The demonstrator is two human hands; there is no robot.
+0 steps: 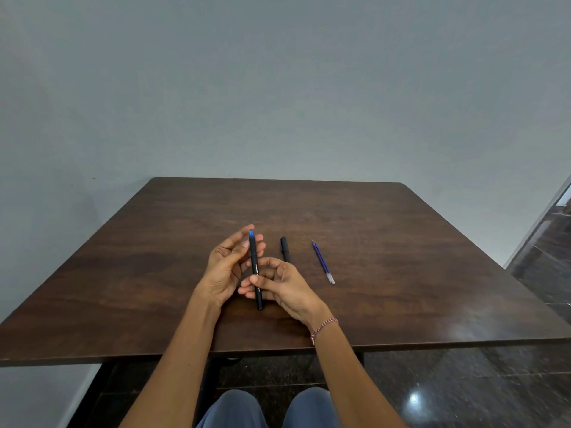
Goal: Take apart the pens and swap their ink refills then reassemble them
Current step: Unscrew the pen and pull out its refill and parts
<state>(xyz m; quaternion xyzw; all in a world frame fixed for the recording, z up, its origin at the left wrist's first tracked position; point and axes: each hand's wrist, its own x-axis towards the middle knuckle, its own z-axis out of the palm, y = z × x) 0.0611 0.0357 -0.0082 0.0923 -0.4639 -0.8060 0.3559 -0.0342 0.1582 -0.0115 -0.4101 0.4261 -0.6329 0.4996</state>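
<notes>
held pen (255, 267) in right grip (285, 288) is showing black, blue tip | second pen (285, 249) beyond grip showing black | refill (323, 262) right of grip showing blue, clear end | bench (401, 242) showing dark brown woodgrain | wrist cord (324, 327) showing red-white

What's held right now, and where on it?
Right hand pinches the black pen on its lower half; left hand is open by its upper half.

Dim, even indoor light.
Glare spotted the glossy floor (413, 398); wide-angle distortion bowed the table (401, 230) edges.
</notes>
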